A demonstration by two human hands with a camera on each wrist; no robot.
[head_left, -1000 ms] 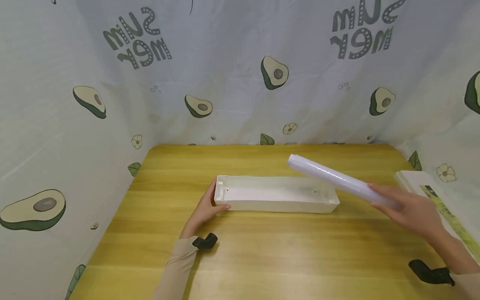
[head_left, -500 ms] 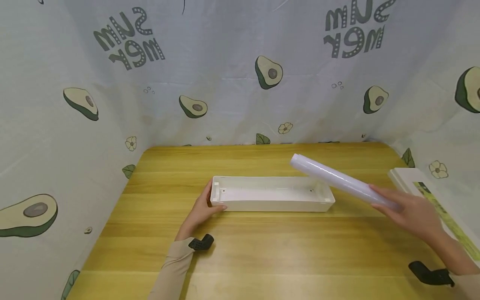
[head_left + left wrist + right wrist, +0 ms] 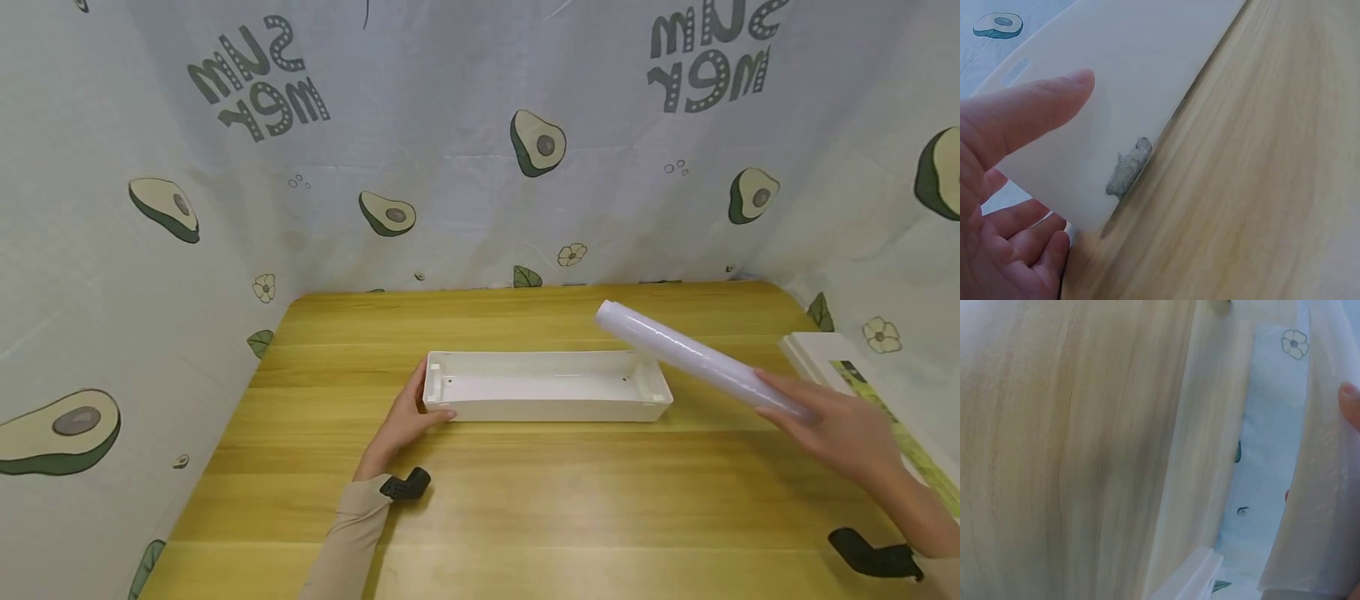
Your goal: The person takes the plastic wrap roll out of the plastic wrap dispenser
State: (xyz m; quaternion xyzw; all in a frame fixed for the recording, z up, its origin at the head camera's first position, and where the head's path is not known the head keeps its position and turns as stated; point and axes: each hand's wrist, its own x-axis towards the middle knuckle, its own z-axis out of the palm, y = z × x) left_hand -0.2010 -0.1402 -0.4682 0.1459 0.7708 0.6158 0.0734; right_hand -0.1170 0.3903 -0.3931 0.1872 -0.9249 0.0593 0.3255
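Observation:
In the head view a long white open-topped plastic box lies on the wooden table, its hollow inside facing up. My left hand grips its left end, thumb on the front wall and fingers round the end. The left wrist view shows that thumb against the white wall, with a grey torn-looking patch low on it. My right hand holds a white glossy roll of plastic film by its near end. The roll slants up leftward, its far end behind and above the box's right end.
A white flat box with a green label lies along the table's right side. Behind the wooden table and at both sides hangs a white curtain printed with avocados.
My right hand and the roll have shifted slightly right and away from the box's middle. My left hand keeps its grip on the box. The head view has also turned a little.

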